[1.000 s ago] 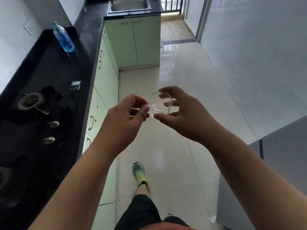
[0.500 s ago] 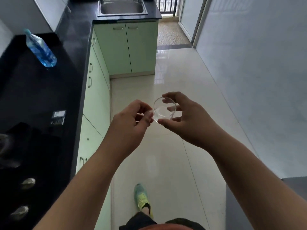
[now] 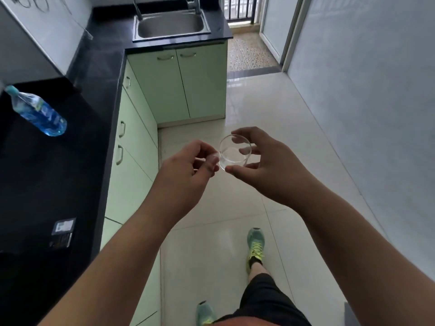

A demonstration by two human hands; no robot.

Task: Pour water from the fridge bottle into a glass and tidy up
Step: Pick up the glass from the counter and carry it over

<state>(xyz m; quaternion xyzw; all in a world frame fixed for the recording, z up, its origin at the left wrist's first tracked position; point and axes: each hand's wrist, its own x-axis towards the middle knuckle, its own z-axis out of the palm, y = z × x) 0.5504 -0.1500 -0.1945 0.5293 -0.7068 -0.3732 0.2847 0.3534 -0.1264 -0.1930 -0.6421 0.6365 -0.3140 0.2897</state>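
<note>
A small clear glass (image 3: pixel 234 151) is held in mid-air over the floor, between both hands. My right hand (image 3: pixel 263 165) curls its fingers and thumb around the glass from the right. My left hand (image 3: pixel 188 170) pinches its left rim with thumb and forefinger. A blue plastic water bottle (image 3: pixel 38 111) with a pale cap stands on the black countertop (image 3: pixel 77 147) at the left, well away from both hands.
A steel sink (image 3: pixel 170 25) sits in the counter at the far end. Pale green cabinets (image 3: pixel 179 85) run below the counter. A small dark packet (image 3: pixel 62 232) lies near the counter's edge. White tiled floor runs ahead to a doorway; a wall stands on the right.
I have walked forward along the counter: the stove has left the view, the sink and bottle are closer. Both hands keep holding the glass.
</note>
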